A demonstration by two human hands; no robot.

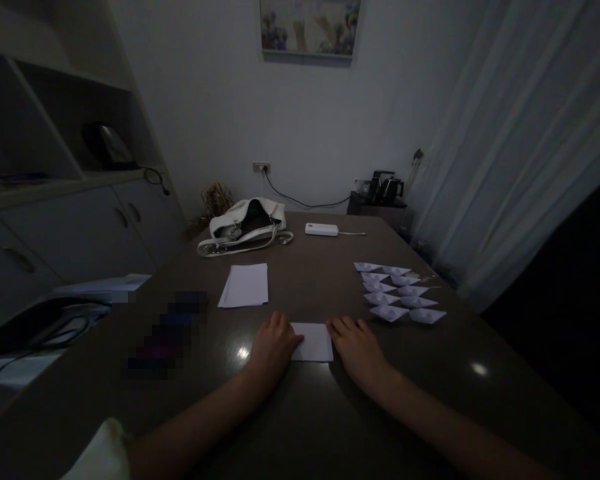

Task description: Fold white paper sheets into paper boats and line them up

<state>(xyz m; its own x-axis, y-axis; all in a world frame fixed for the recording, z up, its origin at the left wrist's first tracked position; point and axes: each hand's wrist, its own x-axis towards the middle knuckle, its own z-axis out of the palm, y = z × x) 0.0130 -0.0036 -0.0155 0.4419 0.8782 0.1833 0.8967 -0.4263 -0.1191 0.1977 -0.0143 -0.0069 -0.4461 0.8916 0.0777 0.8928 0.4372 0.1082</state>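
A white folded sheet of paper (312, 343) lies flat on the table before me, its long side running left to right. My left hand (275, 342) grips its left edge, fingers curled and thumb resting on the paper. At the right edge, the bent fingers of my right hand (356, 343) hold the upper corner; its thumb is hard to make out. Several white folded paper boats (390, 313) stand in two columns to the right of my hands. Beyond my left hand sits a small stack of white paper sheets (245, 285).
The dark table (300, 427) carries an open white handbag (250, 223) and a white device with a strap (321, 229) at its far end. A pixelated object (167, 333) lies at left. Beside the table are cabinets (80, 227) and a sheer curtain (510, 147).
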